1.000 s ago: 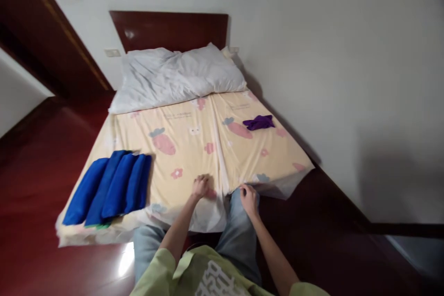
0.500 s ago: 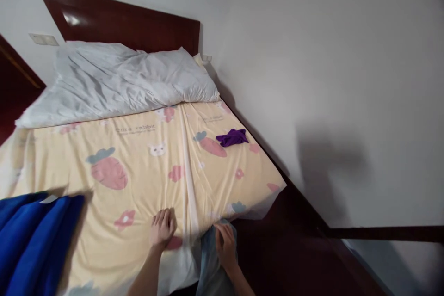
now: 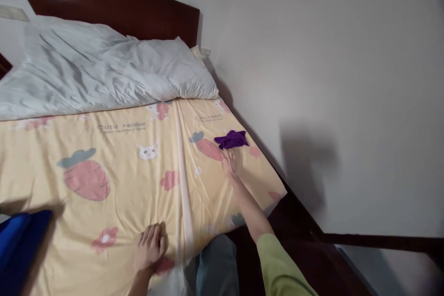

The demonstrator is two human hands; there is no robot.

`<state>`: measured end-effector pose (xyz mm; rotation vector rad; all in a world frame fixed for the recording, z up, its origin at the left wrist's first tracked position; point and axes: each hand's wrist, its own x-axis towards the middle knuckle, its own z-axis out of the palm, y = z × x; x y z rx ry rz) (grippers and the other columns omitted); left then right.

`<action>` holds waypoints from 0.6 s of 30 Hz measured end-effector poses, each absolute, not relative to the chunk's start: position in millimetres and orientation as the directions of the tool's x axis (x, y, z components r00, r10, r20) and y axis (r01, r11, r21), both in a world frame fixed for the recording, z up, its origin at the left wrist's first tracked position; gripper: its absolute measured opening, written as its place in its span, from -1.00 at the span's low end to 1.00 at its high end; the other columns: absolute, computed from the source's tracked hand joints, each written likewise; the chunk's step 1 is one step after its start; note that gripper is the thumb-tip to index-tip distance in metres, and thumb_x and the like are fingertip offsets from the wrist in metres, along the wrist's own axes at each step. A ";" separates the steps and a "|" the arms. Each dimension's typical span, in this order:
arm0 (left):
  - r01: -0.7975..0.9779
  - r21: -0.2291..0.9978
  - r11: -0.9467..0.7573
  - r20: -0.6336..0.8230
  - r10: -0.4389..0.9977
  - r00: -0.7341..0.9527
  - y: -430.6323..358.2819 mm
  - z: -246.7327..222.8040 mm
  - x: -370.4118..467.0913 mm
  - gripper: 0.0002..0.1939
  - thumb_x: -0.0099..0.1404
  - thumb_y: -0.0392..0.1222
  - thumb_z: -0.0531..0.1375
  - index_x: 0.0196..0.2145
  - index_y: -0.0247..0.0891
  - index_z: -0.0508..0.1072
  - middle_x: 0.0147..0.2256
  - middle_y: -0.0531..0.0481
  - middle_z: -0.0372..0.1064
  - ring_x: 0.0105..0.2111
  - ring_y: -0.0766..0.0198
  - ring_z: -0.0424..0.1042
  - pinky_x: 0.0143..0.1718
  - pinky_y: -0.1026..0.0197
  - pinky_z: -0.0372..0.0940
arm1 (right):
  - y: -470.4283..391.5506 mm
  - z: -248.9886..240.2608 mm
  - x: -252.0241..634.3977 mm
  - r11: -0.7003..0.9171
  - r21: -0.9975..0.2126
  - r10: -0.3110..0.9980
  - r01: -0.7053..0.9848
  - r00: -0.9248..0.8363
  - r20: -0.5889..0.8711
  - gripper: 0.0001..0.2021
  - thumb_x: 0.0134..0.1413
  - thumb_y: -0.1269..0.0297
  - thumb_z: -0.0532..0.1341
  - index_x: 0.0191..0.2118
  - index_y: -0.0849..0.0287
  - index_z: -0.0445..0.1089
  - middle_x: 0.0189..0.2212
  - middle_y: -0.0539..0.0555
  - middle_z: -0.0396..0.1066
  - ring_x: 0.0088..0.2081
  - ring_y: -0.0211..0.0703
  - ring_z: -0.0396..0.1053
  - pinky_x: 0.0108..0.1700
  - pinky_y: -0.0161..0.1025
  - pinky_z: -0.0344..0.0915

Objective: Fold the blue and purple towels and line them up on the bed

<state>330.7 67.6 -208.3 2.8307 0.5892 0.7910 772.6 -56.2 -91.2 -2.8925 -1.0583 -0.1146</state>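
Observation:
A crumpled purple cloth (image 3: pixel 231 139) lies near the right edge of the bed, on a yellow sheet (image 3: pixel 135 194) printed with carrots, flowers and rabbits. My right hand (image 3: pixel 229 163) reaches out to the cloth's near side with its fingers extended. It looks empty, and whether the fingertips touch the cloth I cannot tell. Closer to me, my left hand (image 3: pixel 151 246) rests palm down on the sheet, its fingers lying on the fabric and holding nothing. Folded blue fabric (image 3: pixel 24 245) shows at the lower left, partly out of view.
Rumpled white bedding (image 3: pixel 114 71) lies across the head of the bed, before a dark wooden headboard (image 3: pixel 121 0). A pale wall (image 3: pixel 329 78) runs along the right side. My bent knee (image 3: pixel 218 263) is against the bed's near edge.
My right hand has left my knee and stretched forward to the purple cloth. My left hand stays on the sheet. The view has shifted, so the blue fabric now sits farther left.

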 end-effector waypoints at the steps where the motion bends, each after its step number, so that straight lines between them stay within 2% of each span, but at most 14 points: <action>1: 0.331 0.237 -0.913 0.465 0.406 0.787 67.1 -208.8 329.8 -0.74 0.37 -0.23 0.03 -0.13 -0.26 0.50 -0.20 -0.12 0.53 -0.16 0.09 0.47 -0.14 0.10 0.27 | -47.1 -88.9 784.8 -0.784 0.017 0.620 0.620 0.783 0.050 -0.41 0.24 0.56 -0.01 0.33 0.12 0.32 0.39 0.17 0.18 0.34 0.09 0.15 0.30 0.00 0.13; 4: 0.339 0.252 -0.906 0.442 0.420 0.793 63.7 -210.1 327.2 -0.74 0.36 -0.25 0.04 -0.12 -0.26 0.49 -0.20 -0.12 0.52 -0.15 0.08 0.47 -0.13 0.10 0.27 | -27.6 -89.4 804.5 -0.809 0.112 0.580 0.577 0.815 -0.007 -0.44 0.31 0.53 -0.08 0.31 0.13 0.35 0.41 0.20 0.13 0.34 0.13 0.12 0.24 0.02 0.12; 6: 0.350 0.268 -0.898 0.424 0.436 0.794 60.6 -210.4 326.0 -0.74 0.36 -0.26 0.04 -0.12 -0.25 0.49 -0.19 -0.12 0.52 -0.15 0.08 0.46 -0.12 0.10 0.26 | -19.2 -92.9 811.7 -0.813 0.151 0.566 0.562 0.824 -0.017 -0.45 0.33 0.51 -0.11 0.29 0.16 0.38 0.38 0.26 0.18 0.30 0.14 0.15 0.20 0.01 0.11; 12: 0.376 0.315 -0.872 0.378 0.478 0.793 54.5 -205.8 325.5 -0.76 0.33 -0.28 0.05 -0.14 -0.25 0.48 -0.16 -0.15 0.52 -0.12 0.05 0.46 -0.09 0.06 0.25 | -10.8 -104.1 836.6 -0.863 0.195 0.453 0.467 0.884 -0.113 -0.52 0.31 0.56 -0.09 0.06 0.30 0.54 0.06 0.38 0.47 0.18 0.15 0.24 0.15 0.04 0.11; 15: 0.376 0.336 -0.863 0.357 0.487 0.797 53.5 -203.8 326.0 -0.76 0.32 -0.28 0.05 -0.16 -0.26 0.48 -0.17 -0.16 0.51 -0.13 0.03 0.45 -0.09 0.05 0.25 | -15.7 -105.8 844.8 -0.863 0.129 0.476 0.489 0.871 -0.123 -0.58 0.25 0.61 0.00 -0.04 0.29 0.58 -0.04 0.36 0.51 0.13 0.09 0.28 0.12 -0.01 0.11; 18: 0.377 0.340 -0.861 0.368 0.491 0.790 52.7 -203.1 326.4 -0.77 0.33 -0.27 0.05 -0.16 -0.28 0.48 -0.18 -0.17 0.51 -0.13 0.02 0.45 -0.08 0.03 0.24 | -23.5 -106.9 843.6 -0.841 -0.087 0.540 0.533 0.831 -0.132 -0.73 0.14 0.63 0.16 -0.26 0.27 0.61 -0.10 0.31 0.50 0.03 -0.03 0.30 0.06 -0.12 0.13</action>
